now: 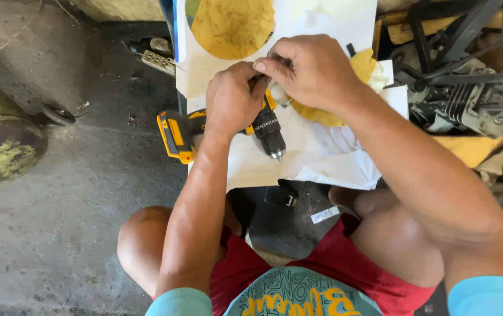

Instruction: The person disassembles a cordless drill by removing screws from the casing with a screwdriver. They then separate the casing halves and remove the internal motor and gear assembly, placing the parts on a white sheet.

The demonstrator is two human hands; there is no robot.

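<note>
Left hand [232, 99]: I have it closed over the top of the cordless drill [205, 130], fingers wrapped down around its body, knuckles up toward the camera.

Right hand [308, 69]: it comes in from the right, thumb and forefinger pressed together on something small right above my left knuckles (my own fingers hide it, so I cannot tell what it is).

Cordless drill: yellow and black, lying on its side on the white sheet [316, 155]; its battery end pokes out to the left past the sheet's edge, and the black chuck [269, 133] points down toward me, metal tip bare.

Yellow cloth [327, 114]: bunched under my right hand and wrist, touching the drill's front end.

White sheet: spread on the floor in front of my knees, crumpled at its right side.

Yellow disc [232, 24]: round and rough-looking, lying at the far end of the white surface, apart from both hands.

Small black part [282, 195]: on the dark floor just below the sheet's near edge, between my knees.

Engine parts [468, 93]: a tangle of metal on the right, well clear of my hands.

Concrete floor [76, 175]: grey and stained, to my left.
</note>
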